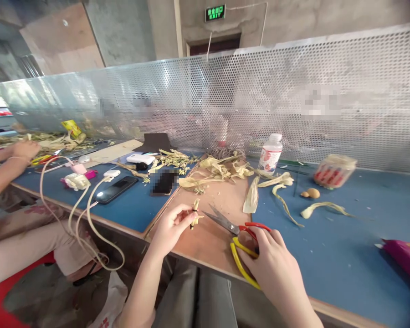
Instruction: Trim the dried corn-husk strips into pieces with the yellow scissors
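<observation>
My left hand (176, 225) pinches a small figure of dried corn husk (195, 214), bound with dark ties, over the brown board (222, 246). In my right hand (273, 259) is a pair of scissors (230, 225) with one red and one yellow handle. Their blades are parted and point left, close to the husk figure but apart from it. Beyond my hands, a heap of dried corn husks (222, 167) lies on the board. A single flat husk piece (251, 196) rests at the board's right edge.
A white bottle (270, 154), a clear lidded tub (334, 171) and small tan balls (312, 193) stand to the right, with a purple packet (405, 257) nearer. Phones (118, 189) and cables (75, 214) lie left. A co-worker's hands (25, 150) are farther left. A perforated metal screen (198, 95) runs behind.
</observation>
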### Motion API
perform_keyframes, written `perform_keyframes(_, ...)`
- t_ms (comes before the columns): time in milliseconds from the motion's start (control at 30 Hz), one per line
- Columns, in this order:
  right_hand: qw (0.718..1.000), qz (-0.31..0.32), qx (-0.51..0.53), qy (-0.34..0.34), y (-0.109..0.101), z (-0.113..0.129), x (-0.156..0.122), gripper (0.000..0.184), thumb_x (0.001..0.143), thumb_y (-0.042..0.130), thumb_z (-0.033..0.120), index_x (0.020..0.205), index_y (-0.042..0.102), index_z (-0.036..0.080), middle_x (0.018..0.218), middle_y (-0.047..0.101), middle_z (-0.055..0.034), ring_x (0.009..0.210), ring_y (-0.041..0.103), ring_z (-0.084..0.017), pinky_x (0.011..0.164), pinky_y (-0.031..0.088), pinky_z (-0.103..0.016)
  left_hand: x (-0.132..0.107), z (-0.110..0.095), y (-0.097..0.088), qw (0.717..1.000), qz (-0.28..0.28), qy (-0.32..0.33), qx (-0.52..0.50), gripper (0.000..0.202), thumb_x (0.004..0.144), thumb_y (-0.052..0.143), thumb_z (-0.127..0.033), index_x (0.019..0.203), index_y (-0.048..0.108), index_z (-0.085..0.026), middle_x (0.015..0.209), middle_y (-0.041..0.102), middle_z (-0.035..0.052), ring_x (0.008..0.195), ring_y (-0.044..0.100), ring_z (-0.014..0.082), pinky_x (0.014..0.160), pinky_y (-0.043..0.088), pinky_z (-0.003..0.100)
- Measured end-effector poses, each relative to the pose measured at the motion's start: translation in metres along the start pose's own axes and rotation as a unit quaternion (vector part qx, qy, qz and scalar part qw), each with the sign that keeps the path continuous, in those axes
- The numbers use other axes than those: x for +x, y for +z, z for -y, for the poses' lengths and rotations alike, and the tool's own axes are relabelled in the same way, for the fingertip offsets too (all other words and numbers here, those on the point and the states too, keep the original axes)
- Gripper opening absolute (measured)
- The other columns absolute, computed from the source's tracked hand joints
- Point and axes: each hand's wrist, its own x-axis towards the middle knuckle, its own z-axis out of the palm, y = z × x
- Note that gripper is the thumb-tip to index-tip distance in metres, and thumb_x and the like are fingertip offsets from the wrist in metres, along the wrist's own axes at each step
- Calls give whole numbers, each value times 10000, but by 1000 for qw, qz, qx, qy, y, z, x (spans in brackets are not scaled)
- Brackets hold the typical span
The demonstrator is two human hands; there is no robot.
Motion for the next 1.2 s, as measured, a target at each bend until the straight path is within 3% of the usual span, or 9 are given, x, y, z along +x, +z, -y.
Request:
perform_keyframes(233,1000,12,2,26,-4,4,-2,321,753,567,421,1017,555,239,954,637,-42,968,540,-222,661,473,-299,-2,3,0,999,21,26,-10,222,796,593,-382,874,627,-177,797,635,19,739,581,151,678,451,243)
perform_keyframes(633,994,-37,-15,98,2,14,-2,327,761,524,480,978,576,240,975,650,-33,987,536,-221,641,419,-298,2,8,-8,994,84,44,-49,267,802,576,-422,866,617,-166,806,629,29,781,583,165,661,431,235)
perform_keyframes(833,992,-48,-10,114,2,17,0,334,766,516,471,1005,569,244,1030,627,-35,983,557,-219,661,418,-300,3,13,-10,991,77,59,-95,273,783,598,-416,857,625,-155,768,633,32,738,593,154,617,436,229)
perform_keyframes(1033,988,-44,-25,143,3,18,1,359,756,522,490,1009,567,239,987,637,-36,964,556,-226,674,433,-310,4,11,-10,978,121,16,-171,308,762,608,-428,860,596,-137,750,617,43,641,628,167,504,447,239)
perform_keyframes(1200,985,-56,-15,161,5,18,1,360,757,522,481,1030,570,251,1021,636,-27,984,549,-222,714,450,-316,2,9,-12,980,138,18,-140,281,784,590,-412,879,601,-148,794,631,50,660,636,162,517,433,223)
